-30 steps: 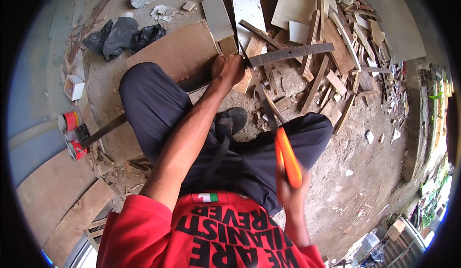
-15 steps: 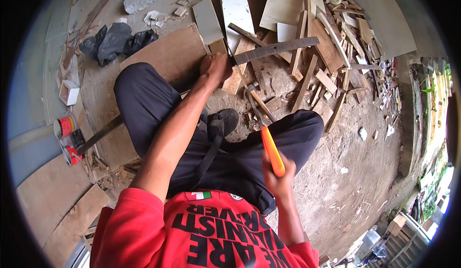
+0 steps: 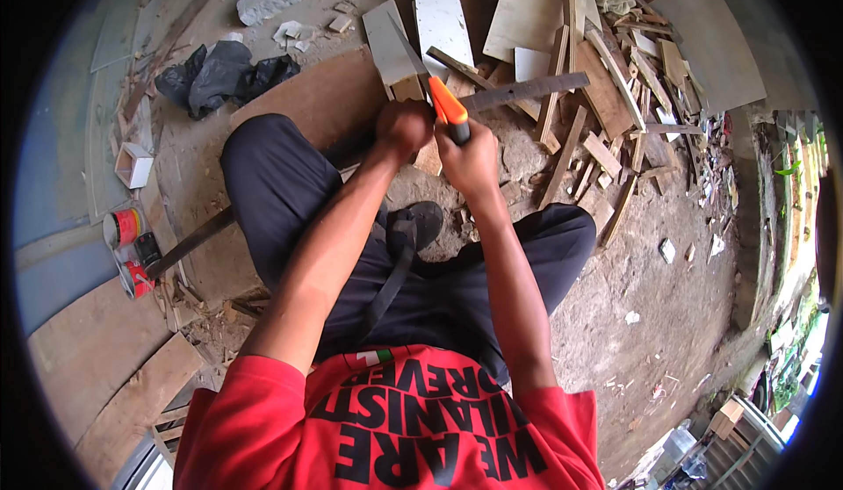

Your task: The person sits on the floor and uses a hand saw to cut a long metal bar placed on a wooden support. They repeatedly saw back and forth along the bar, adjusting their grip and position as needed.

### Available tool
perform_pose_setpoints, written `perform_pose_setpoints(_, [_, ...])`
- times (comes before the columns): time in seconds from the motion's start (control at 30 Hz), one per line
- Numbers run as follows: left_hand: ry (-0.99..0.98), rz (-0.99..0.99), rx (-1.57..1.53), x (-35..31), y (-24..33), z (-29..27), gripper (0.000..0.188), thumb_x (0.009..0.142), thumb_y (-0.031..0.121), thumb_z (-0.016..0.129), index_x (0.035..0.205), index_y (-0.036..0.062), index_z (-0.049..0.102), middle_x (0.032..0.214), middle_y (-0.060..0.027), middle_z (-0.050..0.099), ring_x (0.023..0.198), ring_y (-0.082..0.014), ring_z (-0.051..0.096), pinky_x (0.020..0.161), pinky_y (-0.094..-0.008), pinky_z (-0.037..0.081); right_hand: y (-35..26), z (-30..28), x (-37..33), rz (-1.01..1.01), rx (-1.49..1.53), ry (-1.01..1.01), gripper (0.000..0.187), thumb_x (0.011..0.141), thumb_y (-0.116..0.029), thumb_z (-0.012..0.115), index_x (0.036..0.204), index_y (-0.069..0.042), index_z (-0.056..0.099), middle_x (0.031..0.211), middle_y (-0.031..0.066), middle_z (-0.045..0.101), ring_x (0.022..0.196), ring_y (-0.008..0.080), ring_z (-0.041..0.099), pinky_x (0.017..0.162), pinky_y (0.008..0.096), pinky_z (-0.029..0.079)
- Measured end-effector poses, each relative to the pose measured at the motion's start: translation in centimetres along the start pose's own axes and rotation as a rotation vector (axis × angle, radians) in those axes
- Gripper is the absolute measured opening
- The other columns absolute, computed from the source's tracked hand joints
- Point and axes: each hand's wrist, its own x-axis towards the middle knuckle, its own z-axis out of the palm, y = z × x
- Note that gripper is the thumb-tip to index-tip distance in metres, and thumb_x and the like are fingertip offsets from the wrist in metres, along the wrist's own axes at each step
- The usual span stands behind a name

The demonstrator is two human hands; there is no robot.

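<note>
My right hand (image 3: 470,158) is wrapped round the orange and black handle of a hand saw (image 3: 446,102). The saw's blade points away from me and to the left, over the boards. Beside it my left hand (image 3: 407,128) is closed at the near end of a dark wooden strip (image 3: 527,91), which reaches out to the right; its fingertips are hidden. The saw crosses the strip close to that hand. Just beyond my left knuckles shows the pale end of a wooden block (image 3: 407,88).
A broad brown board (image 3: 303,95) lies on the left, near a crumpled black plastic bag (image 3: 219,75). White panels (image 3: 442,29) and a heap of scrap wood (image 3: 606,95) lie ahead and to the right. Red cans (image 3: 126,226) stand at the far left.
My right hand has swung the saw up and forward from above my right thigh to beside my left hand. My left hand stays at the strip's end.
</note>
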Motion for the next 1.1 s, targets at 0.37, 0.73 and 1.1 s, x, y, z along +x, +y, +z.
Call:
perform_pose_setpoints(0.37, [0.127,-0.076,-0.057,-0.2,-1.6,3.1,0.013,0.083,0.011,0.058,0.074,0.0076,0.067,0.083,-0.016,0.07,0.075,-0.0259,0.07,0.066,-0.042,0.052,2.6,-10.8,-21.9,0.087,-0.074,-0.053,0.021,0.086,-0.003,0.065,0.068,-0.001,0.053,0.052,0.0086,0.049,0.045,0.0087,0.046,0.045,0.0285,0.038])
perform_pose_setpoints(0.73, [0.102,0.053,-0.024,-0.2,-0.3,0.7,0.023,0.083,0.023,0.057,0.085,0.0107,0.076,0.089,-0.0133,0.074,0.085,-0.0282,0.073,0.072,-0.0412,0.057,-1.4,-0.3,1.0,0.071,0.002,-0.068,0.02,0.083,-0.017,0.065,0.09,0.001,0.067,0.07,0.0229,0.065,0.068,0.035,0.069,0.066,0.041,0.051])
perform_pose_setpoints(1.1, [0.16,-0.017,-0.07,0.8,-1.6,4.5,0.014,0.069,0.012,0.065,0.072,-0.0003,0.071,0.072,-0.0247,0.067,0.07,-0.0395,0.07,0.065,-0.0482,0.056,1.7,-12.5,-22.3,0.137,-0.064,-0.069,0.012,0.086,-0.005,0.066,0.076,0.0,0.062,0.055,0.0098,0.055,0.047,0.0185,0.057,0.05,0.0303,0.043])
